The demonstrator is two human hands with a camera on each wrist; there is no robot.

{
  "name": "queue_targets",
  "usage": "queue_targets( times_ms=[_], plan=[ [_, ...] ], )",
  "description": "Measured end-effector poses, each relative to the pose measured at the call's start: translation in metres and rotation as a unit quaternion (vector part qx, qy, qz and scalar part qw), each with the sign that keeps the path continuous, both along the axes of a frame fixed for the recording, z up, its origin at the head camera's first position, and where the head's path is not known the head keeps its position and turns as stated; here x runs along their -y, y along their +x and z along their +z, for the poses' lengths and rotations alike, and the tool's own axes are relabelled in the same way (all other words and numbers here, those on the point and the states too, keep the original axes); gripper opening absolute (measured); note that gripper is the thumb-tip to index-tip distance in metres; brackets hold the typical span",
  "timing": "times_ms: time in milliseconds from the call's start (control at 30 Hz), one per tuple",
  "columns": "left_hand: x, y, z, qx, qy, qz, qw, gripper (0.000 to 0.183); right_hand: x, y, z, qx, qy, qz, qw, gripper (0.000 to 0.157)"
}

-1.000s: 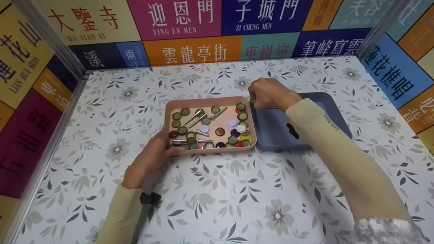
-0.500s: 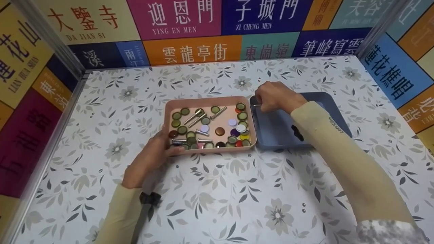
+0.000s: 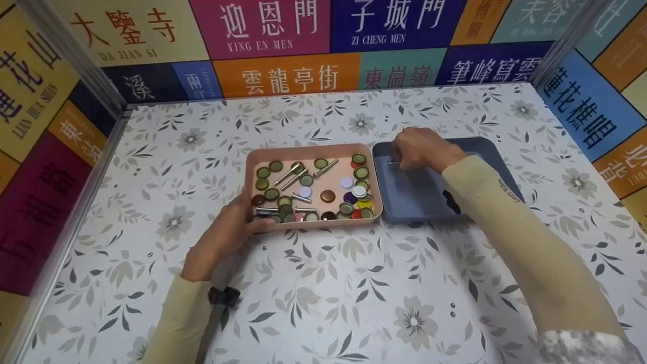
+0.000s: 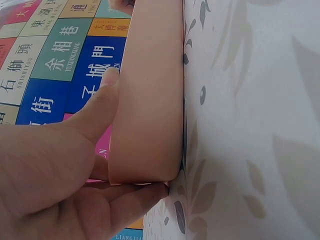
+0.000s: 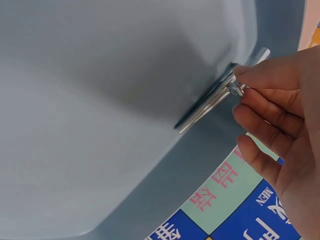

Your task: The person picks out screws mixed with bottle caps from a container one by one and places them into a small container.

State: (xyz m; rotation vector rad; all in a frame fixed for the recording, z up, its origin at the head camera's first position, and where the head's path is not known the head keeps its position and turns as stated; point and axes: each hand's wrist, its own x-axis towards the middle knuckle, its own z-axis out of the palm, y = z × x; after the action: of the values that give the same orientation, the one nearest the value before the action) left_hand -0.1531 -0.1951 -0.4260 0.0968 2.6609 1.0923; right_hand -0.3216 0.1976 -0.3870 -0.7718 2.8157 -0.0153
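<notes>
In the head view, my left hand (image 3: 230, 222) holds the left end of a pink tray (image 3: 303, 151), fingers at its end wall and thumb near the front corner. That tray holds many bottle caps (image 3: 327, 195) and several metal screws (image 3: 325, 169). My right hand (image 3: 422, 149) is over the left part of the blue tray (image 3: 417, 199), which stands against the pink one. In the right wrist view, thumb and fingers pinch a silver screw (image 5: 262, 55), its middle hidden. Another long screw (image 5: 200, 114) shows below it, close to the tray's side wall.
Both trays stand on a table (image 3: 323, 303) with a leaf-patterned white cover. Panels with large printed characters (image 3: 288, 76) rise along the back and both sides.
My right hand has moved right and slightly nearer, from the border between the trays to over the blue tray, with the screw in its fingers. The left hand and pink tray stay put.
</notes>
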Motion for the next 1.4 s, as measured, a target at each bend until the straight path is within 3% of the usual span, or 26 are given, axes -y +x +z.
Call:
queue_targets(
  times_ms=[133,533,767,1067,1400],
  plan=[
    [0.000,0.000,0.001,0.000,0.002,-0.001,1.0000,0.098,-0.005,0.000,-0.002,0.009,0.002,-0.005,1.000,0.002],
    [0.001,0.000,0.000,-0.008,0.008,-0.010,0.9999,0.097,-0.012,0.001,-0.003,0.022,0.007,-0.019,1.000,0.013],
    [-0.001,-0.001,0.000,-0.006,0.002,-0.010,0.9999,0.097,-0.016,0.001,-0.003,0.008,0.010,-0.012,1.000,0.010],
    [-0.001,-0.002,-0.001,-0.016,0.006,-0.012,0.9998,0.099,-0.016,0.002,-0.006,-0.013,0.012,0.003,1.000,0.019],
    [-0.002,-0.002,-0.002,-0.022,0.009,-0.015,0.9996,0.098,-0.016,0.003,-0.011,-0.016,0.010,0.002,1.000,0.013]
  ],
)
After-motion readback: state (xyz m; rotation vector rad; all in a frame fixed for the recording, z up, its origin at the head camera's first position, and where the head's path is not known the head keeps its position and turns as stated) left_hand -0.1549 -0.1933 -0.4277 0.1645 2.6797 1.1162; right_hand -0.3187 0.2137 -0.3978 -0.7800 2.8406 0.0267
